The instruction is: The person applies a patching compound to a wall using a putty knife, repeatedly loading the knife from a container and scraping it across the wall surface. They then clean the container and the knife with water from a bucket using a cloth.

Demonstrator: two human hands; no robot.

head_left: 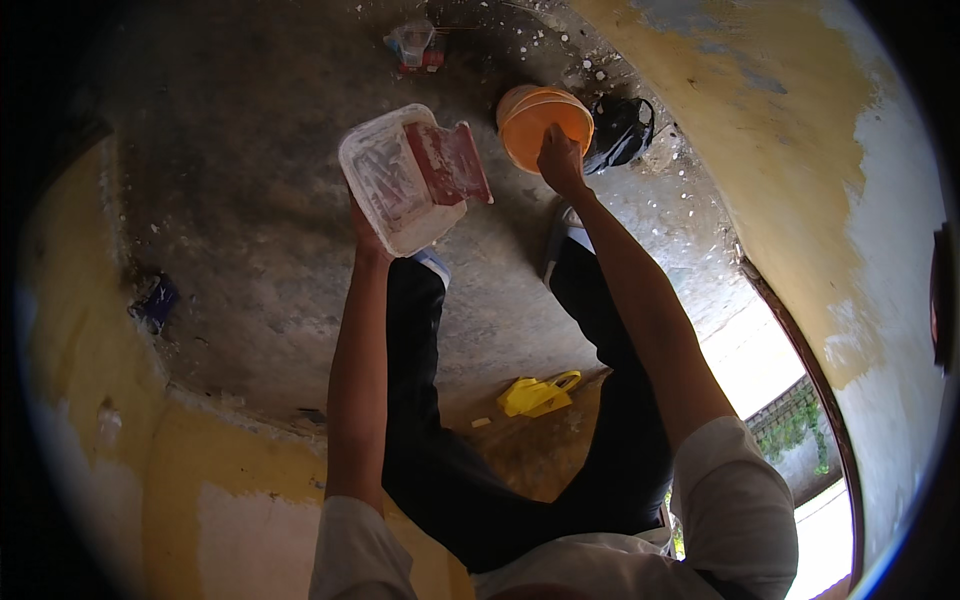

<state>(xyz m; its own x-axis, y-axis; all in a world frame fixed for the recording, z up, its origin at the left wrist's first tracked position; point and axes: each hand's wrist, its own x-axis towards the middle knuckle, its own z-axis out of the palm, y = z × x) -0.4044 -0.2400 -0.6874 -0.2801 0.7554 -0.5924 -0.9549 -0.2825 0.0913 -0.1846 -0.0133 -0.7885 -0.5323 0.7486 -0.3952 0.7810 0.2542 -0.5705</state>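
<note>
My left hand (pixel 368 235) supports a white plastic tub (pixel 372 190) from its near left side, above the floor; most of its fingers are hidden behind the tub. Whitish paste smears the tub's inside. A dark red, wide-bladed scraper (pixel 450 165), also smeared white, lies across the tub's right side and sticks out past the rim. To the right, my right hand (pixel 562 160) is closed at the near rim of an orange bucket (pixel 530 125), fingers over its opening. The bucket's mouth faces me, and its inside is partly covered by the hand.
A black plastic bag (pixel 622 130) sits against the bucket's right side. Ahead lies clear and red packaging (pixel 415 45). A yellow bag (pixel 540 395) is on the floor behind my feet, and a dark blue packet (pixel 153 300) lies by the left wall. Patchy yellow walls (pixel 790 120) and a doorway surround the concrete floor.
</note>
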